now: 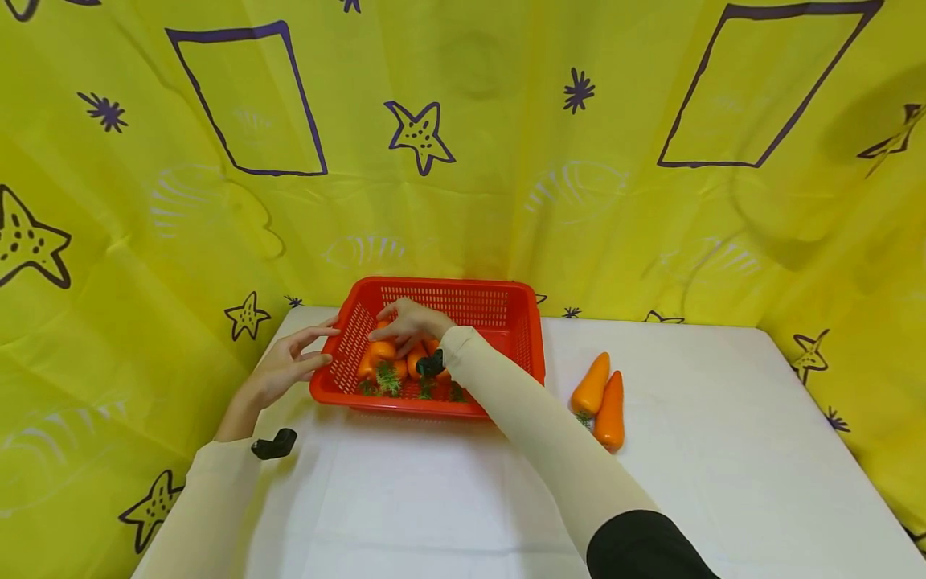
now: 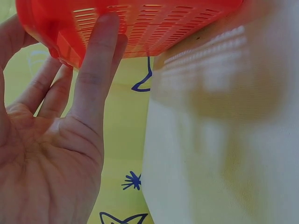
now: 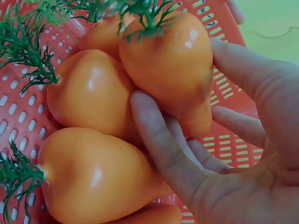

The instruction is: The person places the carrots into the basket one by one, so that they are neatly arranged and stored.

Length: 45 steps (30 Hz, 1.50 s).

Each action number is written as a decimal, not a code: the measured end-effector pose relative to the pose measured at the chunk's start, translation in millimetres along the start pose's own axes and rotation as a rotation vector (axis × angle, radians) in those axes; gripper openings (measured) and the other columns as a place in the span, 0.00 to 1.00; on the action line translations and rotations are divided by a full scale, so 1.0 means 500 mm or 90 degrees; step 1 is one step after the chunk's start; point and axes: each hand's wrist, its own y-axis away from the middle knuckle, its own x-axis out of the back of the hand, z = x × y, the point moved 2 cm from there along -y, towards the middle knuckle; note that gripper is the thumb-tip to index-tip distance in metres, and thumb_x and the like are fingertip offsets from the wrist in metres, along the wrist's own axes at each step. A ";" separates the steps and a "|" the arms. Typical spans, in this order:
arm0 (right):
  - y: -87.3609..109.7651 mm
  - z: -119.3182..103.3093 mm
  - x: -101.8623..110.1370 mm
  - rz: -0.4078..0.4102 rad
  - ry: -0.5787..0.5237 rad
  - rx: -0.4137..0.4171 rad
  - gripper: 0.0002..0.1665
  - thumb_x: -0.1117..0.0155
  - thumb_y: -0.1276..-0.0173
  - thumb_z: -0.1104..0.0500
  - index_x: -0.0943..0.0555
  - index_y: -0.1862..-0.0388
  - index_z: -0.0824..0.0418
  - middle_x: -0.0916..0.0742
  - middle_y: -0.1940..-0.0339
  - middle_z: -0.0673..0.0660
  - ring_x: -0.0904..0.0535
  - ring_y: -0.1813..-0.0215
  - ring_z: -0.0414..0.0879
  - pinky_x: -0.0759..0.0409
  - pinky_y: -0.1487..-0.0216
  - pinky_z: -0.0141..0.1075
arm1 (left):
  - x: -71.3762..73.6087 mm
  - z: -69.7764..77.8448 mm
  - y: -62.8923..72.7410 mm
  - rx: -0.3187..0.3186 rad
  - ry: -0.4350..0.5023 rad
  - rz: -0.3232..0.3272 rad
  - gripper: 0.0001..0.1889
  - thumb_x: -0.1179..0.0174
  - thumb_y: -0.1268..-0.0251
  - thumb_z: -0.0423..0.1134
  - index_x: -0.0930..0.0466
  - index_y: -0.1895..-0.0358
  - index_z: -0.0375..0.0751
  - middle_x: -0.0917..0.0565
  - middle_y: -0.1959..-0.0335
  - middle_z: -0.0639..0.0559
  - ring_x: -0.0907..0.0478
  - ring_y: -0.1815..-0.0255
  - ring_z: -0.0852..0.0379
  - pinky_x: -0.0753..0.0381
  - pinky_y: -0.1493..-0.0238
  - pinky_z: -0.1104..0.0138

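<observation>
A red perforated plastic basket [image 1: 531, 330] stands on the white table, with several plump orange carrots [image 3: 91, 175] bunched at its left end. Green leafy tops sprout from them. My right hand [image 1: 415, 322] reaches inside and grips one carrot [image 3: 168, 56], thumb on one side and fingers on the other, above its neighbours. At the basket's left wall is my left hand [image 1: 278, 370], its fingers extended against the perforated side [image 2: 154, 23] and rim.
Two more carrots lie on the table right of the basket, one [image 1: 592, 384] beside the other [image 1: 611, 414]. A yellow curtain [image 1: 470, 201] with starfish drawings hangs behind and along both sides of the white tabletop [image 1: 723, 450].
</observation>
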 end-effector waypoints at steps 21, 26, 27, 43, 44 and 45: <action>0.015 0.002 0.002 -0.009 0.031 0.027 0.43 0.29 0.28 0.53 0.37 0.21 0.63 0.23 0.34 0.65 0.14 0.58 0.55 0.12 0.58 0.44 | -0.002 0.000 -0.004 0.000 0.004 -0.006 0.23 0.41 0.24 0.32 0.30 0.30 0.32 0.46 0.16 0.45 0.20 0.41 0.62 0.14 0.53 0.62; 0.028 -0.005 0.018 -0.023 0.075 0.038 0.45 0.29 0.29 0.52 0.38 0.19 0.58 0.28 0.27 0.65 0.13 0.58 0.57 0.12 0.57 0.45 | -0.003 0.002 -0.002 -0.001 0.001 -0.001 0.23 0.41 0.24 0.33 0.30 0.30 0.32 0.46 0.16 0.44 0.18 0.43 0.63 0.14 0.52 0.63; 0.033 -0.007 0.022 -0.024 0.090 0.045 0.46 0.29 0.29 0.51 0.39 0.19 0.57 0.28 0.27 0.65 0.14 0.58 0.57 0.13 0.56 0.46 | -0.004 0.001 -0.002 -0.001 0.003 -0.002 0.23 0.41 0.24 0.33 0.30 0.30 0.32 0.46 0.16 0.44 0.19 0.43 0.63 0.14 0.52 0.63; 0.187 -0.023 0.111 0.016 0.349 0.217 0.47 0.28 0.31 0.45 0.39 0.18 0.50 0.29 0.25 0.66 0.18 0.42 0.56 0.19 0.43 0.44 | -0.004 0.000 0.001 -0.003 0.000 0.001 0.23 0.41 0.24 0.33 0.30 0.30 0.32 0.45 0.17 0.45 0.20 0.41 0.64 0.14 0.52 0.63; 0.201 -0.019 0.117 0.020 0.351 0.221 0.47 0.28 0.31 0.46 0.38 0.18 0.51 0.29 0.26 0.67 0.16 0.46 0.55 0.18 0.46 0.42 | -0.004 0.000 0.001 -0.002 -0.001 0.000 0.23 0.41 0.24 0.34 0.30 0.30 0.32 0.45 0.17 0.45 0.19 0.42 0.64 0.14 0.52 0.63; 0.216 -0.014 0.125 0.025 0.351 0.225 0.47 0.27 0.31 0.47 0.38 0.18 0.50 0.29 0.26 0.68 0.15 0.51 0.54 0.18 0.49 0.41 | -0.004 0.000 0.002 -0.002 -0.002 0.000 0.24 0.41 0.24 0.34 0.30 0.30 0.32 0.45 0.16 0.45 0.18 0.43 0.63 0.14 0.52 0.62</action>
